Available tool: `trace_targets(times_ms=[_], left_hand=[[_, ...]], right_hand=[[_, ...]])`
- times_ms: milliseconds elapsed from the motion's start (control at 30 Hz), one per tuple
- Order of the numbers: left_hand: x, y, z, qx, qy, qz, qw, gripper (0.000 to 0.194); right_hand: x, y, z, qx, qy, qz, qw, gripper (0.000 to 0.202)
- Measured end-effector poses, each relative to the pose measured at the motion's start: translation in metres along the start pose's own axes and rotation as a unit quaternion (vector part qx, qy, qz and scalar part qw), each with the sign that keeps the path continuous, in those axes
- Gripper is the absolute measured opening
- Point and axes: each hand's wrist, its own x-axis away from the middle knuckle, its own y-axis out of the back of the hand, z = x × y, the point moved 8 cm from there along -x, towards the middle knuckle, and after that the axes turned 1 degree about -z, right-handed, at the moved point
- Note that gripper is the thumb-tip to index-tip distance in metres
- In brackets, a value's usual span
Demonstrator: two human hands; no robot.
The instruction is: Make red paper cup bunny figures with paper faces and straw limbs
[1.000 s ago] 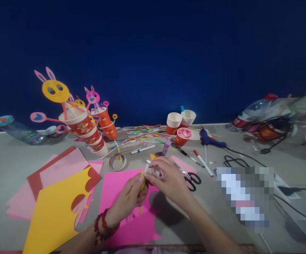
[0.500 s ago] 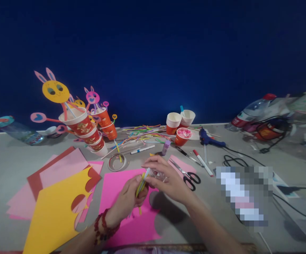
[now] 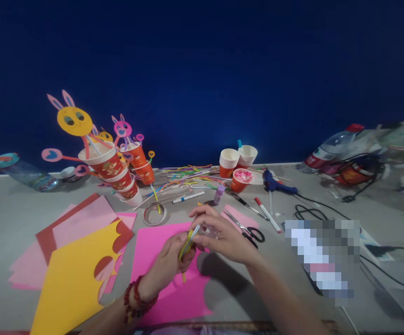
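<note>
My left hand [image 3: 174, 253], with red bead bracelets at its wrist, is closed around a few thin yellow and pale straws [image 3: 189, 243]. Their upper ends stick out between thumb and fingers, and a yellow end shows below the fist. My right hand [image 3: 223, 236] curves over a clear rounded thing [image 3: 209, 231] that looks like a roll of clear tape, partly hidden by the fingers. Its thumb and fingertips meet the tops of the straws. Bright pink paper [image 3: 163, 298] with rounded cut-outs lies under both hands.
Scissors [image 3: 245, 228], a red-capped marker [image 3: 268, 215] and a glue stick [image 3: 218, 195] lie or stand beyond my right hand. A blue glue gun [image 3: 279, 183] trails a cord. Stacked cup figures [image 3: 106, 165], yellow paper [image 3: 72, 274], a tape roll [image 3: 145, 215] and loose straws [image 3: 184, 174] occupy the left and back.
My hands stay close together in almost the same spot. The straws' upper ends have tilted slightly to the right, and the right fingers have shifted a little. The pale end below the left fist no longer shows.
</note>
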Motion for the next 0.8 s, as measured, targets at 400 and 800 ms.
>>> trace_targets(times_ms=[400,800], left_hand=[[-0.0017,0.0040,0.0025,0.001,0.011,-0.007,1.000,0.046],[-0.0008,0.0001,-0.0013,0.029,0.005,0.007,1.000,0.043]], right_hand=[[-0.0007,-0.0056,-0.0037,-0.049,-0.012,0.041,0.998,0.024],[-0.0049,-0.0005,-0.0004,-0.007,0.011,0.014,1.000,0.014]])
